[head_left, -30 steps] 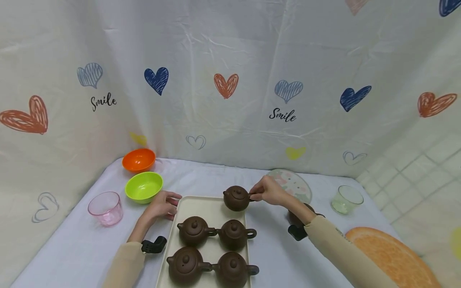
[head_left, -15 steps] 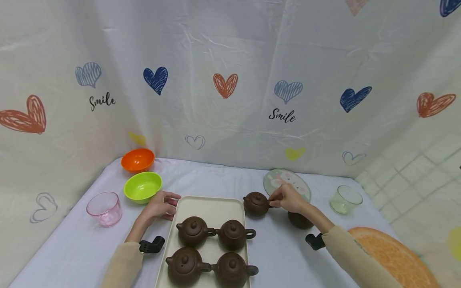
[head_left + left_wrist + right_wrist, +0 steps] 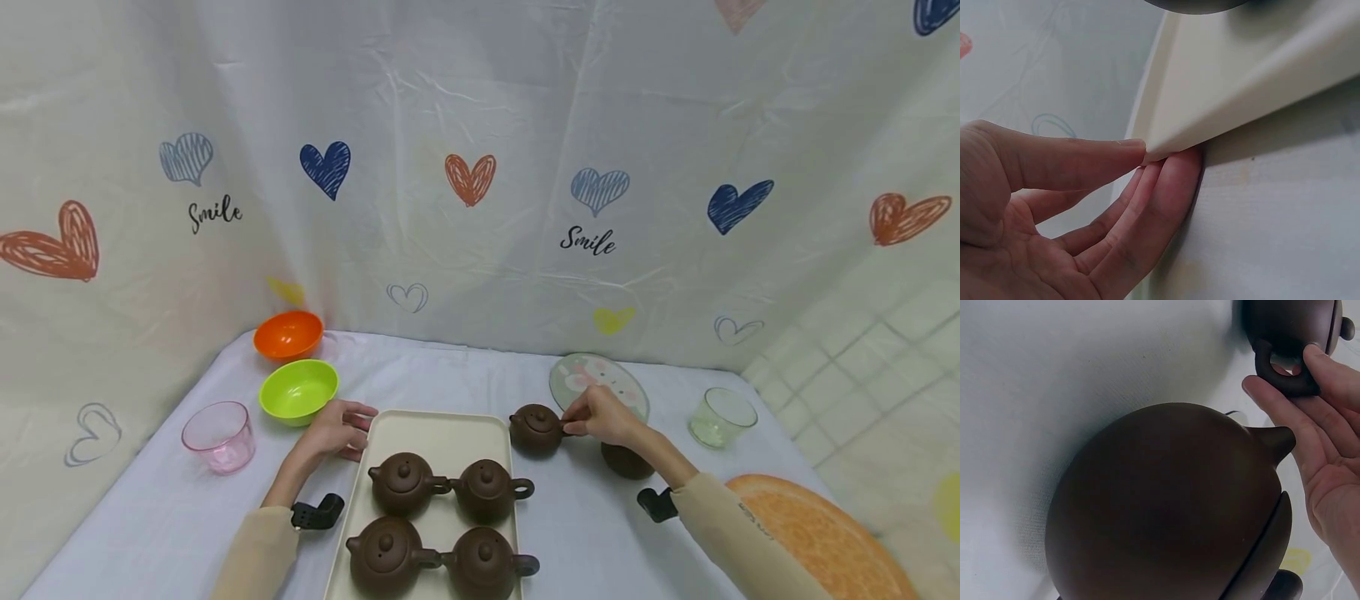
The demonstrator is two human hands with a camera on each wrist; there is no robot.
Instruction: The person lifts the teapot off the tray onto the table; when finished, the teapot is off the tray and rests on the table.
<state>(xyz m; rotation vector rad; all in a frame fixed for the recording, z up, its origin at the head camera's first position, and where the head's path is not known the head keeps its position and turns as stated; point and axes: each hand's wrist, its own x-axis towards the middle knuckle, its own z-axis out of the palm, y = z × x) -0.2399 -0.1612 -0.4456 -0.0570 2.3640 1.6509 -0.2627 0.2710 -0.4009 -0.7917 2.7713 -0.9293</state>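
Right of centre in the head view, right hand [image 3: 603, 417] pinching the handle of a small brown teapot [image 3: 536, 430], thumb and fingers [image 3: 1310, 369] curled round the loop of the handle. Teapot upright on the white surface [image 3: 570, 517], just beside the far right corner of the cream tray [image 3: 438, 433], outside of it. Behind the same hand, a second brown teapot [image 3: 626, 461], partly hidden by the wrist; in the right wrist view very large in the middle of the frame [image 3: 1166, 506], spout pointing toward the palm.

At the left of the tray, left hand [image 3: 337, 427] on the far left corner: in the left wrist view, thumb above the rim and fingers [image 3: 1147, 206] below it, nearly straight, lightly pinching the corner of the tray [image 3: 1222, 81].

On the tray, four teapots [image 3: 446, 521] in two rows of two, all upright with lids on.

At the upper left of the surface, an orange bowl [image 3: 288, 334], then a green bowl [image 3: 298, 391] nearer, then a pink cup [image 3: 219, 435] further left. Right of the held teapot, a round plate with a pattern [image 3: 600, 379], partly covered by the right hand, and at the far right a clear greenish cup [image 3: 722, 416]. In the lower right corner, an orange-slice print [image 3: 817, 525]. Behind everything, a white curtain with hearts [image 3: 480, 167] and the word "Smile".
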